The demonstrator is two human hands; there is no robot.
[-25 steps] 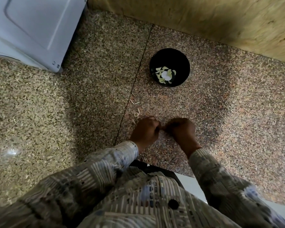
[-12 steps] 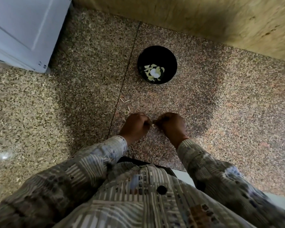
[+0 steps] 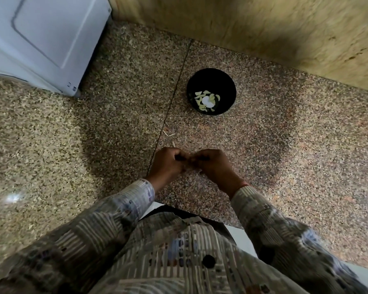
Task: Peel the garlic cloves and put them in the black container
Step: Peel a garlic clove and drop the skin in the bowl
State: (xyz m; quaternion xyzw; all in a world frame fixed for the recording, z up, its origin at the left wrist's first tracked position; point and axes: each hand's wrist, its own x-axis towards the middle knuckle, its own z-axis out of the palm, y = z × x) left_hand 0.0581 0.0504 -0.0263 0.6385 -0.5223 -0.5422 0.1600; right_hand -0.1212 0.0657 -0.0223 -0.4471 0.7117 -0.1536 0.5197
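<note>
Round black container [image 3: 222, 81] w/ pale cloves [image 3: 200, 96] — speckled granite counter [image 3: 285, 149]

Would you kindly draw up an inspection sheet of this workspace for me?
Surface: speckled granite counter, with a seam running through it.
Job's things: black container towards the back, holding peeled cloves; the garlic clove being worked on is hidden between the fingers.
Clutter: a few peel scraps by the seam, on the near side of the container.
Grippers: left hand and right hand curled, fingertips meeting, apparently pinching that clove.
Cables: nothing seen.
Surroundings: white appliance at the far left; tan wall behind.
</note>
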